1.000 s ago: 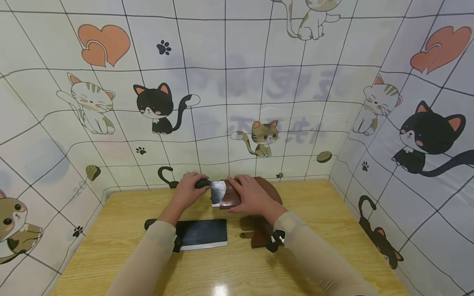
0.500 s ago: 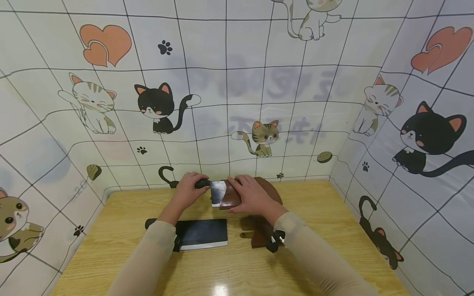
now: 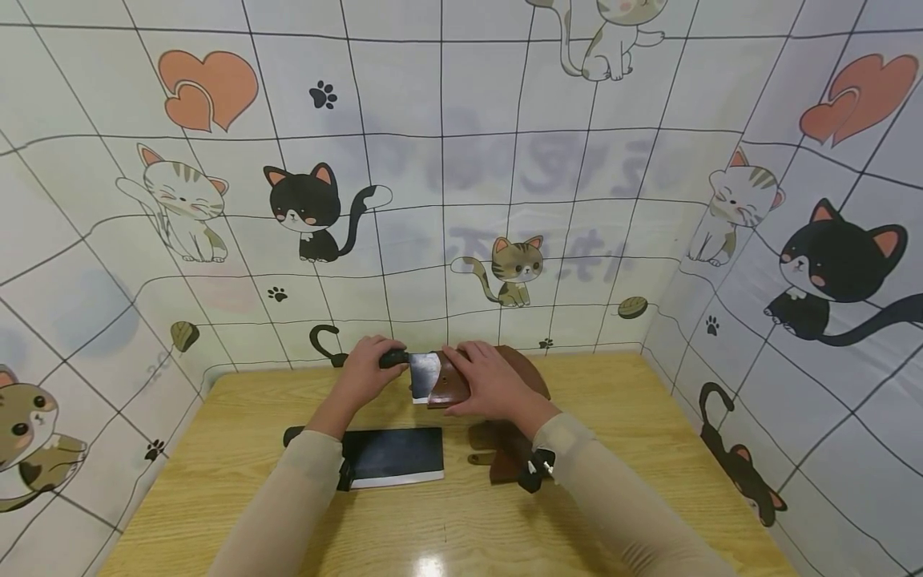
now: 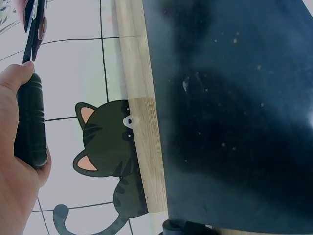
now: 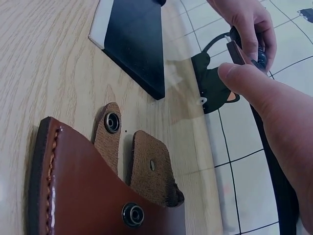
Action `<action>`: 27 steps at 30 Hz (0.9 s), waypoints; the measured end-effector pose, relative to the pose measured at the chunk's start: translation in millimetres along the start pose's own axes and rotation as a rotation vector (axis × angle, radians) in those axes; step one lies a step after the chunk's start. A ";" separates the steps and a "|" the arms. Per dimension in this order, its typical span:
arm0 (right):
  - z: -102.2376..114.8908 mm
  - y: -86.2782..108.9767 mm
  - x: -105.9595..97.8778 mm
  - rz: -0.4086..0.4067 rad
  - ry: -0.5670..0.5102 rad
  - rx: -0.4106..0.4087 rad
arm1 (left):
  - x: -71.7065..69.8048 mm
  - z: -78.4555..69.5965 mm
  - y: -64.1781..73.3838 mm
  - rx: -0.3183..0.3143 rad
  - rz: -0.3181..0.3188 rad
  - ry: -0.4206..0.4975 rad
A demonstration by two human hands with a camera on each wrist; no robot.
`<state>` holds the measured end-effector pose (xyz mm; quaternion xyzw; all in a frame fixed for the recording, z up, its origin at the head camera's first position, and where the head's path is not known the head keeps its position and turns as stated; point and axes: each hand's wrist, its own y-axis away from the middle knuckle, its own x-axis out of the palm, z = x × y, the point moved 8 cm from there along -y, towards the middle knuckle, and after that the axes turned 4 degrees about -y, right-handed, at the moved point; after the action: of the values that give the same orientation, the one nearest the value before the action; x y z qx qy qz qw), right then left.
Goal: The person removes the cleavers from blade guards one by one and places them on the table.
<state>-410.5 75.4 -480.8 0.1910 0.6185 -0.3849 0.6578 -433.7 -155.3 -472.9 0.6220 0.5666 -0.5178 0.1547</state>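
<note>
At the table's far edge, my left hand point(image 3: 368, 373) grips the black handle point(image 4: 30, 122) of a cleaver. Part of its blade point(image 3: 424, 377) shows bare; the rest is inside a brown leather sheath point(image 3: 449, 386). My right hand point(image 3: 490, 381) holds that sheath, thumb on its near side, and hides much of it. Closer to me lies a second cleaver point(image 3: 397, 455), its dark blade flat on the table and its handle partly behind my left forearm. A second brown leather sheath point(image 5: 98, 186), with snap straps point(image 5: 111, 122) undone, lies beneath my right wrist.
The wooden table point(image 3: 447, 529) ends against a white cloth wall point(image 3: 433, 200) printed with cats and grid lines. Similar printed cloth point(image 3: 808, 240) closes off the right side. A black wrist strap device point(image 3: 535, 469) hangs low over the second sheath.
</note>
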 end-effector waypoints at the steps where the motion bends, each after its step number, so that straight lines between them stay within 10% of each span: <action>1: 0.3 0.1 -0.4 0.001 0.002 0.002 | -0.2 0.1 -0.1 0.001 0.001 0.001; 17: -8.9 4.2 -4.7 -0.019 0.015 -0.037 | -10.1 10.1 2.8 0.018 -0.005 0.033; 27: -10.3 9.2 -7.7 -0.007 0.005 -0.017 | -9.5 -0.6 5.5 -0.008 -0.011 -0.115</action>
<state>-410.1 90.8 -477.1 0.1842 0.6239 -0.3814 0.6567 -426.9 -161.7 -467.1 0.5875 0.5625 -0.5510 0.1866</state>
